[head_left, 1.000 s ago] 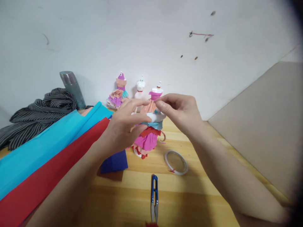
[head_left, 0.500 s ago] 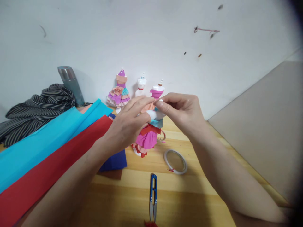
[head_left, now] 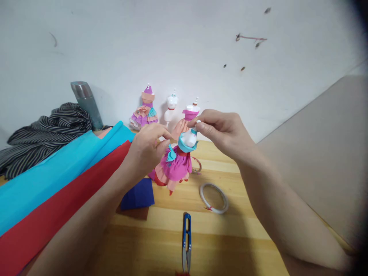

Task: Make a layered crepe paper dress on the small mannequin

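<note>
A small white dress form (head_left: 189,138) stands tilted in front of me, with a light-blue paper band round its chest and a pink, peach and red paper skirt (head_left: 174,168). My right hand (head_left: 220,132) pinches the knob at the top of its neck. To its left, my left hand (head_left: 151,147) has thumb and forefinger together at the upper end of a crumpled light-blue paper strip (head_left: 171,154). The strip hangs in front of the skirt; whether it is joined to the dress I cannot tell.
Behind stand a purple-and-peach dress form (head_left: 147,105), a bare white one (head_left: 172,101) and a pink-topped one (head_left: 191,112). Nearer lie a tape roll (head_left: 213,198), blue thread snips (head_left: 186,237) and dark-blue paper (head_left: 139,194). Red paper (head_left: 71,199), a striped cloth (head_left: 51,130) and a flask (head_left: 87,103) are left.
My left hand has moved left and down, off the form's upper body, and the light-blue strip now shows at its fingertips. The form has turned and its skirt swung; my right hand stays at the knob.
</note>
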Motion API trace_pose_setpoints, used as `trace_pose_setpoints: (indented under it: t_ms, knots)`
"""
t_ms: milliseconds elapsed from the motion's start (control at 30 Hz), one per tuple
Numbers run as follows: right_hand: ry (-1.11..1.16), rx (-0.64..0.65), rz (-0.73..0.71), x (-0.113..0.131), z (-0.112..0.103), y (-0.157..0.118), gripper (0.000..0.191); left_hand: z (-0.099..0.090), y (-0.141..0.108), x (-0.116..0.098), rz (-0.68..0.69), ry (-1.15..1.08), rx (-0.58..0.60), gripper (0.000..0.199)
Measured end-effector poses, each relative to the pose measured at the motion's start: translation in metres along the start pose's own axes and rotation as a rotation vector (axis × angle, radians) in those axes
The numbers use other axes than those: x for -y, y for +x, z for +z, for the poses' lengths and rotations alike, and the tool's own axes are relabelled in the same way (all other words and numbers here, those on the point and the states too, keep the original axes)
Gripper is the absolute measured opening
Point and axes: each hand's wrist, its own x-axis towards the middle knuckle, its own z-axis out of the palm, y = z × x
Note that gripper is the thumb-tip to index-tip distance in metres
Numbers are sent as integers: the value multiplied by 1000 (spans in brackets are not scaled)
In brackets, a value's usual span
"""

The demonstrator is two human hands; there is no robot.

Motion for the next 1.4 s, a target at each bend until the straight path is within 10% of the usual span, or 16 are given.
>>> trace_pose_setpoints:
  t_ms: [300, 667, 1100, 1400]
  knots:
    - [112, 245, -43, -9, -15, 12, 35, 0, 1, -8, -42, -122, -1, 6]
    - [245, 238, -23, 0, -18, -5, 28, 11, 4, -18, -317, -516, 91, 17]
    - [351, -174, 235, -7, -11, -45, 25, 8, 19, -41, -12, -276, 116, 9]
    - [502, -72, 367, -13, -8, -68, 32, 5, 9, -48, 50, -270, 107, 6]
